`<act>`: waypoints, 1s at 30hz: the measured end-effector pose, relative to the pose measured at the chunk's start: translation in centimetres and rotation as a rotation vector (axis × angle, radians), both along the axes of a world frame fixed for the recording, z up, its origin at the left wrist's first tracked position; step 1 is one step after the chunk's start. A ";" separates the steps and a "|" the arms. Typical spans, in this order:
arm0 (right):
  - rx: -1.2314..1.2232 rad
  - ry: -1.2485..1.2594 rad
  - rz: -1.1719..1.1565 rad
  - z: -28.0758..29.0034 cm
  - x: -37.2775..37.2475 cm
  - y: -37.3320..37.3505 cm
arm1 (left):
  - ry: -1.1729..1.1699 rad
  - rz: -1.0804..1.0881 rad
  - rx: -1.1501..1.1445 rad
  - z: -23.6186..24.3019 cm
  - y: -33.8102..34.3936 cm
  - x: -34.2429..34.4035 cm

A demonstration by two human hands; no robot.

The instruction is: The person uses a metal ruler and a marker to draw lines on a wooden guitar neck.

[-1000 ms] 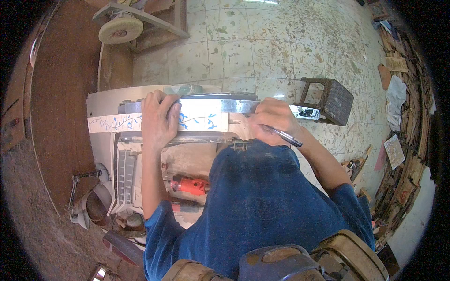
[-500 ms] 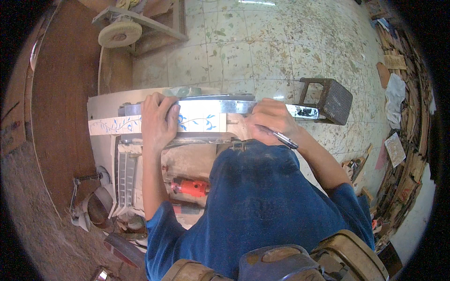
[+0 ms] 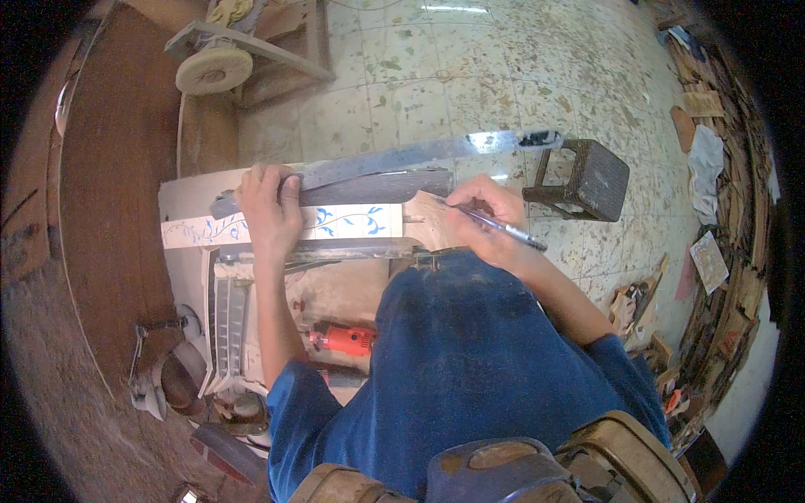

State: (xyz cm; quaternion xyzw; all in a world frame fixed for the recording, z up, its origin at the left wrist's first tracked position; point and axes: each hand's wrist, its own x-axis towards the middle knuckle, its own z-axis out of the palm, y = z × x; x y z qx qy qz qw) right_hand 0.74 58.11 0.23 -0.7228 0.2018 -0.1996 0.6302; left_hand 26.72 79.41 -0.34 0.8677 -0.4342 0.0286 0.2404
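Observation:
A guitar neck (image 3: pixel 352 220) lies crosswise in front of me, its pale fingerboard carrying a blue vine pattern and its bare wooden headstock (image 3: pixel 429 220) toward the right. Over the fingerboard's left part, my left hand (image 3: pixel 272 205) is closed on one end of a long steel ruler (image 3: pixel 419 153). The ruler slants up to the right, beyond the neck and apart from the headstock. My right hand (image 3: pixel 490 220) is closed around a dark, slim pen (image 3: pixel 511 228), beside the headstock. Its fingertips are close to the headstock's far edge; whether the tip touches the wood is unclear.
Behind the neck lies a dark flat bar (image 3: pixel 390 186) on the bench. A red power tool (image 3: pixel 342 339) sits below, left of my apron. A dark stool (image 3: pixel 599 180) stands at the right, and wood scraps (image 3: pixel 729 277) line the far right. A buffing wheel (image 3: pixel 214 71) is at upper left.
The steel ruler has come off the neck and swung away at its right end. My right hand has let go of the ruler and turned the pen toward the headstock. My left hand shifted slightly left.

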 end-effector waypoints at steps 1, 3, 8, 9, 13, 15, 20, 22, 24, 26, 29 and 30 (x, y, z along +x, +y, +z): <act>-0.045 -0.008 -0.003 -0.6 -0.1 0.1 | -0.017 0.017 -0.013 -0.2 0.0 0.0; -0.134 -0.026 -0.008 -2.0 -0.3 0.2 | -0.058 0.021 -0.026 -0.5 0.0 0.0; -0.161 -0.013 -0.018 -2.1 -0.1 0.5 | -0.087 0.043 -0.051 -0.8 0.1 -0.2; -0.170 -0.006 -0.018 -2.1 -0.1 0.5 | -0.083 0.049 -0.054 -0.9 0.2 -0.1; -0.137 0.024 -0.040 -1.8 0.1 0.7 | -0.081 0.066 -0.073 -1.0 0.2 -0.2; -0.133 0.030 -0.038 -1.8 0.1 0.7 | -0.074 0.066 -0.076 -0.9 0.2 -0.2; -0.155 0.001 -0.043 -2.4 0.0 0.7 | -0.069 0.064 -0.083 -0.9 0.3 -0.1; -0.167 -0.011 -0.048 -2.5 0.0 0.7 | -0.068 0.070 -0.072 -1.0 0.4 0.0; -0.175 -0.015 -0.049 -2.3 0.1 0.8 | -0.066 0.067 -0.081 -1.0 0.3 0.0; -0.164 -0.013 -0.049 -2.3 0.1 0.8 | -0.064 0.066 -0.083 -0.9 0.3 -0.1; -0.163 0.000 -0.050 -2.2 0.1 0.8 | -0.063 0.064 -0.079 -0.9 0.3 -0.1; -0.165 0.006 -0.050 -2.1 0.1 0.8 | -0.066 0.060 -0.078 -0.9 0.3 0.0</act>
